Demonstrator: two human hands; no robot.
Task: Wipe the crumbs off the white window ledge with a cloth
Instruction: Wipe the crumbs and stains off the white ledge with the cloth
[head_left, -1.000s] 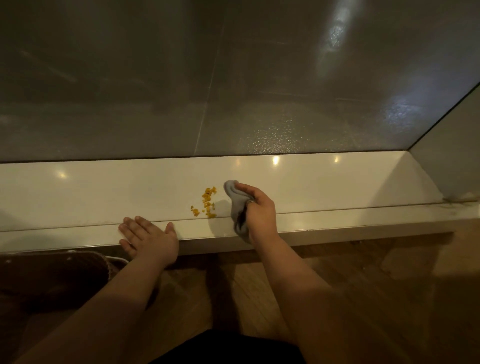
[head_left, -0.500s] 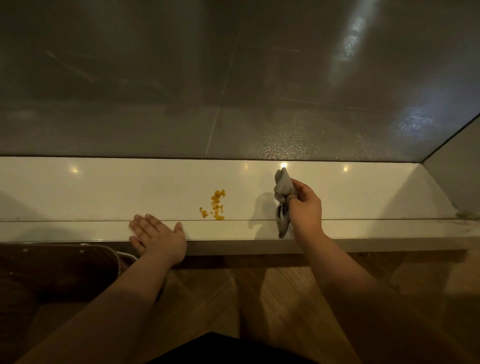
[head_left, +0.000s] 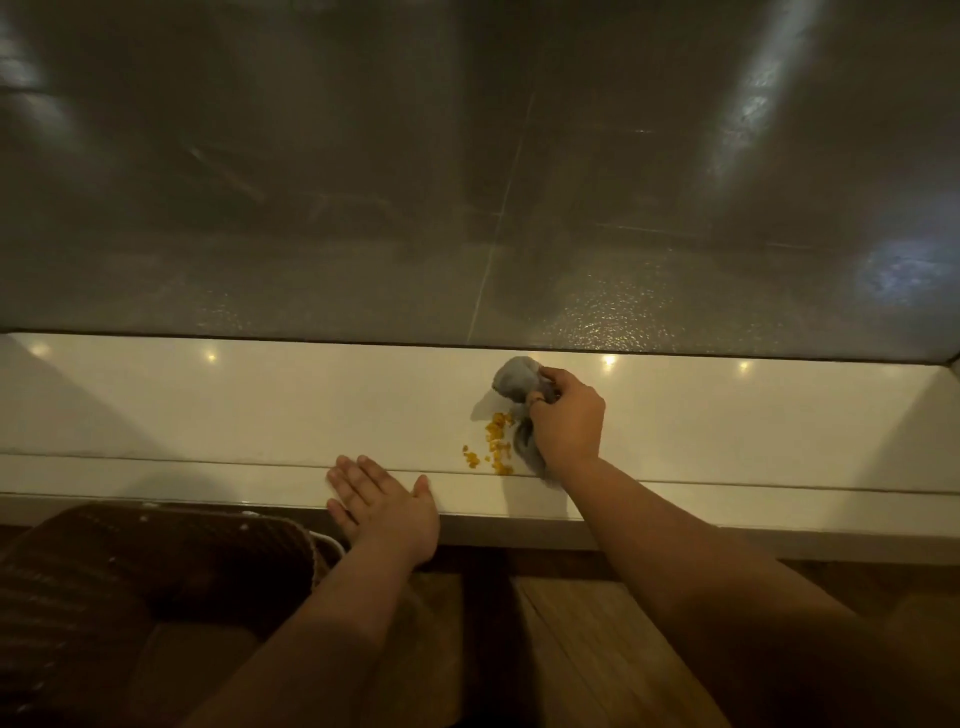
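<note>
A small heap of yellow crumbs (head_left: 493, 448) lies on the white window ledge (head_left: 234, 405), close to its front step. My right hand (head_left: 569, 420) grips a bunched grey cloth (head_left: 514, 383) and holds it down on the ledge, touching the right side of the crumbs. Part of the cloth trails under the hand toward the ledge's front. My left hand (head_left: 382, 501) rests flat, fingers straight, on the front edge of the ledge, left of the crumbs and a little apart from them.
A dark glass pane (head_left: 467, 182) rises straight behind the ledge. A brown woven basket (head_left: 130, 561) stands on the wooden floor (head_left: 597, 649) below my left hand. A wall corner (head_left: 935, 405) closes the ledge at the right.
My right hand has brought the cloth back left and down onto the ledge, from hanging right of the crumbs to touching them. The left hand stays flat on the front edge.
</note>
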